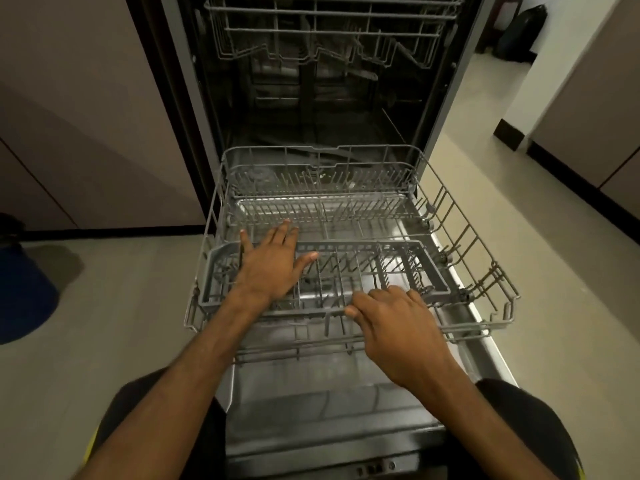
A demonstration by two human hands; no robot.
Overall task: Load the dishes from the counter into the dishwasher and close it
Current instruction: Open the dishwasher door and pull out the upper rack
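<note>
A: Grey wire is what the job turns on: the lower rack [346, 206] is drawn fully out of the dishwasher [311, 98] and lies over the lowered door [311, 410]. No dish is seen in it, and neither dishes nor counter are in view.

B: And the plastic insert [431, 268] at the near end of the rack?

A: It is handled by both hands. The left hand [273, 268] is laid flat on its left part, fingers straight and spread, nothing gripped. The right hand [391, 323] is curled over its near bar, fingers bent round it.

B: Which step is judged to be in hand?

A: Preparation, most likely: the insert appears to be seated or shifted before anything is loaded. Loading is not yet begun, and closing is far off.

B: What is called for next?

A: The insert should be settled level among the tines, both hands freed, and a first dish fetched from the counter. Plates would best be stood between the far tines.

B: Anything further out?

A: An upper rack [329, 32] is seen above. Pale floor [121, 306] lies left and right, with cabinets [86, 116] at the left.
</note>
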